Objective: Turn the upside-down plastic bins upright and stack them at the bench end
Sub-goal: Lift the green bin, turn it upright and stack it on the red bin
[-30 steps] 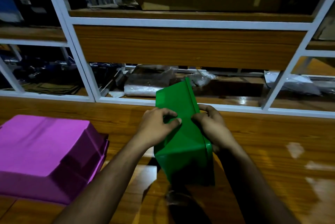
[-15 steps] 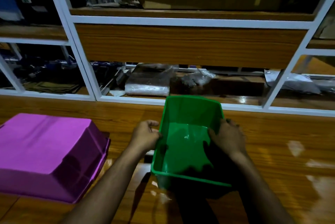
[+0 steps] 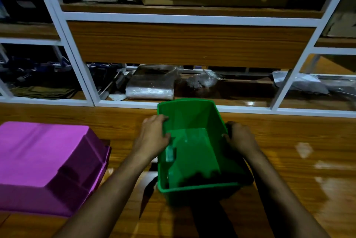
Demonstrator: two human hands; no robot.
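A small green plastic bin [image 3: 192, 153] stands upright in the middle of the wooden bench, its opening facing up toward me. My left hand [image 3: 153, 137] grips its left rim, fingers curled over the edge. My right hand [image 3: 239, 138] clasps the right rim from outside. To the left lies a larger magenta bin [image 3: 44, 156], upside down, its flat base facing up. Neither hand touches it.
The wooden bench [image 3: 289, 160] runs left to right, with glossy wet-looking patches at the right. Behind it a white-framed shelf unit [image 3: 84, 81] holds plastic-wrapped packages [image 3: 152, 85], dark clutter and cardboard boxes. A wooden panel spans the shelf's middle.
The green bin was held on edge, tilted with its underside toward me; both hands turned it over and it now sits upright. The magenta bin has not moved.
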